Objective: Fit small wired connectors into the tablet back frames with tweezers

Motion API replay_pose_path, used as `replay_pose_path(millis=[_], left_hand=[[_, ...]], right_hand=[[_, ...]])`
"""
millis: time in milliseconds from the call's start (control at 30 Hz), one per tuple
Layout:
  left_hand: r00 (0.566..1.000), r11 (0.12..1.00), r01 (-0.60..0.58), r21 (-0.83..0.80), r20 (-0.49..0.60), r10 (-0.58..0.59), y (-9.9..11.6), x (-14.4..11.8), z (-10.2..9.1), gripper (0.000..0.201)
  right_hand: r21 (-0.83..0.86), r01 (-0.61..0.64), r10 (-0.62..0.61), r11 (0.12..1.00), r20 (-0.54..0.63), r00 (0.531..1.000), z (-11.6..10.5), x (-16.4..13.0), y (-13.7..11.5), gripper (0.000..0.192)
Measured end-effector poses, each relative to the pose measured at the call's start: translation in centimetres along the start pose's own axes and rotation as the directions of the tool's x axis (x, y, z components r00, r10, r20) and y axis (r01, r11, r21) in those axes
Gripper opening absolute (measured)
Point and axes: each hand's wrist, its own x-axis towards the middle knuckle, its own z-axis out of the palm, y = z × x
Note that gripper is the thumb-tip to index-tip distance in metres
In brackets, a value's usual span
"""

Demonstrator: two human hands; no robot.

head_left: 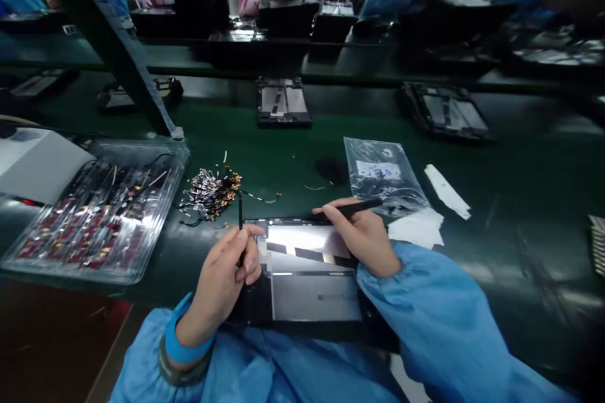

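Note:
An opened tablet-like device (316, 299) with silvery panels and black tape strips lies flat before me, close to my body. At its upper left corner my left hand (231, 264) pinches a thin black strip (241, 208) that stands up between thumb and fingers. My right hand (362, 233) is closed around a slim black tweezers-like tool (362, 206) over the device's upper right edge. The tool's tip points left, and I cannot tell whether it touches the device. A pile of short cables (210, 192) with gold and silver ends lies just beyond my left hand.
A clear plastic tray (146, 252) of small red and black parts stands left, beside a white box (42, 160). A plastic bag (382, 170) and white paper pieces (447, 192) lie right. More devices (283, 101) sit farther back; co-workers sit opposite. A slanted green post (118, 56) rises left.

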Motion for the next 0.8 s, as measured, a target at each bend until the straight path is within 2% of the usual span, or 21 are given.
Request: replay_pose_path(millis=[133,267,333,367,433,500,533,600,700,767,800], left_hand=[[1.0,1.0,0.005,0.022,-0.025,-0.004,-0.3,0.4,0.0,0.023],[0.999,0.999,0.027,0.041,-0.04,-0.025,-0.6,0.5,0.1,0.024],[0.999,0.998,0.041,0.053,-0.029,-0.04,-0.7,0.4,0.2,0.026],[0.999,0.997,0.044,0.059,-0.019,-0.043,-0.8,0.4,0.3,0.027],[0.999,0.995,0.052,0.081,0.008,-0.053,-1.1,0.3,0.4,0.028],[0.997,0.99,0.064,0.125,0.045,-0.07,-1.4,0.2,0.9,0.031],[0.995,0.985,0.071,0.157,0.064,-0.082,-1.6,0.2,1.2,0.033],[0.989,0.971,0.085,0.224,0.101,-0.109,-2.0,0.1,2.0,0.036],[0.978,0.947,0.081,0.311,0.158,-0.135,-2.5,-0.2,3.2,0.038],[0.966,0.917,0.042,0.396,0.22,-0.14,-2.6,-0.4,3.7,0.04],[0.962,0.887,-0.011,0.461,0.246,-0.116,-2.5,-0.4,3.7,0.039]], right_hand=[[-0.044,0.007,-0.007,0.999,-0.001,1.0,-0.4,-0.1,-0.1,0.027],[-0.143,0.066,-0.065,0.987,0.013,0.998,-0.3,-0.4,0.1,0.024],[-0.131,0.058,-0.059,0.99,-0.003,0.998,-0.2,-0.4,0.1,0.023],[-0.083,0.037,-0.039,0.996,-0.021,0.999,-0.3,-0.3,0.0,0.023],[0.132,0.001,0.008,0.991,-0.068,0.998,-0.5,-0.1,-0.3,0.024],[0.392,0.001,0.044,0.92,-0.104,0.994,-0.7,0.1,-1.0,0.023],[0.469,-0.002,0.054,0.883,-0.097,0.994,-0.7,0.1,-1.5,0.021],[0.471,-0.054,0.069,0.88,-0.014,0.998,-0.3,-0.2,-2.9,0.018],[0.341,-0.168,0.111,0.925,0.181,0.977,0.9,-1.2,-5.1,0.025],[0.331,-0.245,0.16,0.911,0.263,0.951,1.3,-1.9,-6.2,0.026],[0.328,-0.261,0.178,0.908,0.264,0.948,1.2,-2.0,-6.6,0.026]])
